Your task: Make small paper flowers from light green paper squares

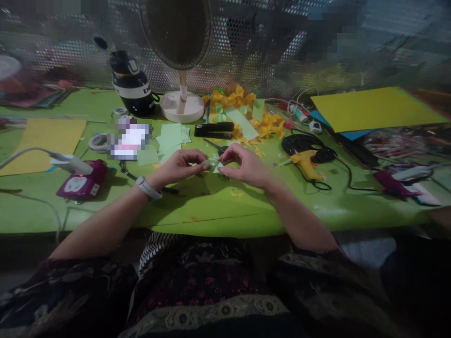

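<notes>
A small pale green paper piece (213, 164) is pinched between my two hands above the green table (225, 216). My left hand (181, 165), with a white band on the wrist, grips its left side between thumb and fingers. On the right side, my right hand (243, 165) holds it with bent fingers. Scissors (221, 149) lie partly hidden behind and under my hands. Pale green paper sheets (172, 140) rest behind my left hand, and a black stapler (214, 129) lies farther back. Orange paper flowers (237, 98) are piled behind the stapler, with green pieces among them.
A fan (181, 107) and a black bottle (136, 91) stand at the back. A yellow glue gun (307, 164) with a black cord lies right. Purple power blocks (84, 180) sit at both sides. Tape (99, 142) and a lit phone (130, 141) lie left, yellow sheets (377, 109) back right.
</notes>
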The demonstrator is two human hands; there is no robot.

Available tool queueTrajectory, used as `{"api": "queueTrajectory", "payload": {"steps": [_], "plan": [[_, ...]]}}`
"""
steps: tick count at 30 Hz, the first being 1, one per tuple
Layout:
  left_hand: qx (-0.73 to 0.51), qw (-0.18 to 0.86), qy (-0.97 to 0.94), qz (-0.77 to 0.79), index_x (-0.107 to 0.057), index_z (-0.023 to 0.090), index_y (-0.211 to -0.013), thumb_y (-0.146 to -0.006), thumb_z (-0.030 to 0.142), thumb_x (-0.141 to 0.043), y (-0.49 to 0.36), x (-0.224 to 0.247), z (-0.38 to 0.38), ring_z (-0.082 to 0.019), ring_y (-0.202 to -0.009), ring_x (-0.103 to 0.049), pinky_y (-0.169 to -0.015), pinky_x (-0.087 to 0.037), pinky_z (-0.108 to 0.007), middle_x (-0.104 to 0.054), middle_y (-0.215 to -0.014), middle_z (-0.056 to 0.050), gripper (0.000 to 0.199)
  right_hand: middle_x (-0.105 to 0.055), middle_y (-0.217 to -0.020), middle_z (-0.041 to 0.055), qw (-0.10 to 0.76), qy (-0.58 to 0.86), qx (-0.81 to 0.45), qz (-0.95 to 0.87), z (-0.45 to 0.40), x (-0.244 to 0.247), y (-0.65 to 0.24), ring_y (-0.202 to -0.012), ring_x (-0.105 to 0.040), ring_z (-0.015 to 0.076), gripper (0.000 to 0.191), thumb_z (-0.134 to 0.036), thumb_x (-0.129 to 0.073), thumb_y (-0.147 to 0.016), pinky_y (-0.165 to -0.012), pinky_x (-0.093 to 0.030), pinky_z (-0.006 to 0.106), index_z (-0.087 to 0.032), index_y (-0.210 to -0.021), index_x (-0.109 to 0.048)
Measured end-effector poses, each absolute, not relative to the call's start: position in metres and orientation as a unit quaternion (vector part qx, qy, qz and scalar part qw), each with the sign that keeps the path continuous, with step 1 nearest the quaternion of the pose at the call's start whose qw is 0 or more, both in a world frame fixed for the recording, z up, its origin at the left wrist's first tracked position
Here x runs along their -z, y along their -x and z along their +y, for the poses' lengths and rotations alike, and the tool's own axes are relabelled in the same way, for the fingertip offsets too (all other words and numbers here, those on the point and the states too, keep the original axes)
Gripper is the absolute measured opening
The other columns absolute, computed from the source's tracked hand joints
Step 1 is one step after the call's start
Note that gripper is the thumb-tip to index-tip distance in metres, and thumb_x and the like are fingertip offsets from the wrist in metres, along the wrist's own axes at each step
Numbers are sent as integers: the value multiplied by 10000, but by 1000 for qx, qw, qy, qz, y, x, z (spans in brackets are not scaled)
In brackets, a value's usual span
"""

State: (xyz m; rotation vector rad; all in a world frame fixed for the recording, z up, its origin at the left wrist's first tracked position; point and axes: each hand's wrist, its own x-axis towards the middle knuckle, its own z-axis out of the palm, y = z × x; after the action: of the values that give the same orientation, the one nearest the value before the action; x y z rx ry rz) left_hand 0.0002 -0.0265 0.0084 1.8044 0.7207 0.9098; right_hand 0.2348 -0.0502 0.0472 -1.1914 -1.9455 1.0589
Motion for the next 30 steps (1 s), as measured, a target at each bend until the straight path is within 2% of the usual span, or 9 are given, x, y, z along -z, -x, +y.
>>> {"api": "queueTrajectory", "payload": {"steps": [11,19,24,30], "plan": [[-407,392,-781,264,-752,165,-868,-879,392,-721,-3,-3,-28,-157,-883,-696,-719,-623,-251,-729,-977,-98,229,-706,-926,42,327,448,-352,-754,-50,-45,-231,-874,-682,191,174,-214,-714,-774,-861,-569,412,-206,-877,-574],[-406,390,-781,272,-759,171,-874,-870,318,-716,-4,-4,-30,-166,-894,-698,-725,-642,-262,-727,-977,-100,153,-706,-923,46,328,441,-345,-761,-50,-42,-229,-851,-676,182,147,-214,-693,-784,-851,-575,422,-201,-891,-593],[-412,403,-771,271,-762,174,-894,-867,343,-727,-4,-2,-30,-165,-874,-705,-718,-652,-273,-727,-992,-98,175,-700,-932,56,332,450,-321,-764,-50,-39,-228,-866,-672,194,145,-213,-682,-790,-864,-562,437,-195,-914,-611],[-473,334,-760,294,-771,160,-905,-855,400,-750,-4,7,-22,-182,-888,-716,-698,-661,-289,-714,-1041,-114,247,-712,-1065,81,367,425,-336,-757,-45,-44,-237,-999,-683,239,254,-302,-714,-790,-918,-546,448,-201,-1010,-640]]}}
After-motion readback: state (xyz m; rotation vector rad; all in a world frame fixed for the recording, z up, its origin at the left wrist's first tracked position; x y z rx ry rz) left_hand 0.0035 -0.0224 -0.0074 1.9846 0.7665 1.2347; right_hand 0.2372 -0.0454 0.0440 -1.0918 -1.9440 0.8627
